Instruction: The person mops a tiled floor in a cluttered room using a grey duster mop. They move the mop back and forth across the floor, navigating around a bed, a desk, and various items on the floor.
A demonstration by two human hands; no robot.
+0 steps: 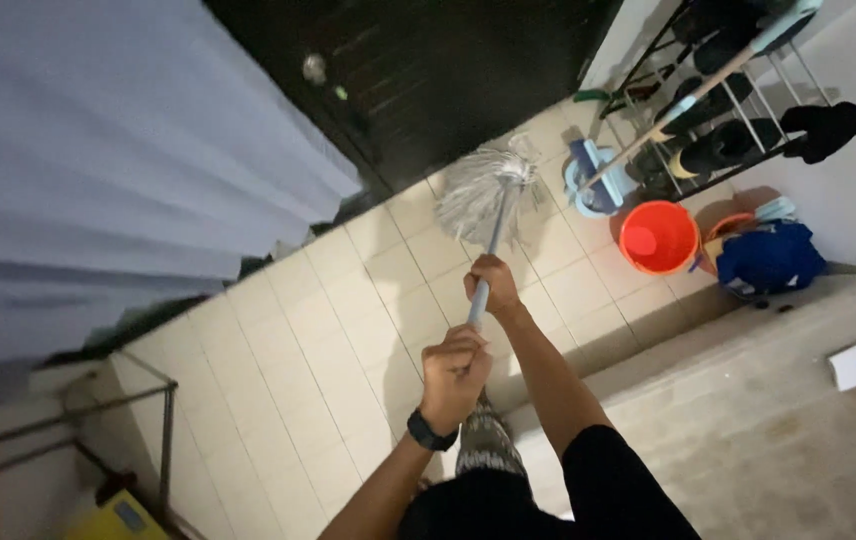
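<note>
Pale square floor tiles [348, 330] fill a dim, narrow entry area seen from above, where a string mop [488, 195] is held out in front of the person. Its white strand head is spread on the tiles close to a dark wooden door [428, 70], and its light blue handle [493, 250] slants back toward the camera. The handle is gripped by both hands: the right hand [493, 285] is closed around it farther down the shaft, nearer the mop head, while the left hand [455, 375] is wrapped around the upper end, close to the body. A black wristband [428, 432] is worn on the left wrist. Patterned trousers [488, 450] and a dark top are seen at the bottom edge.

Just right of the mop head, a light blue mop bucket [588, 180] stands on the tiles. An orange bucket [658, 237] is set farther right, with a blue bag [768, 258] beside it against the wall. Above these, a metal shoe rack [738, 100] loaded with dark shoes is seen. A raised concrete step [748, 400] runs along the lower right. A pale curtain [98, 150] covers the upper left, and a metal frame [148, 400] stands at the lower left.
</note>
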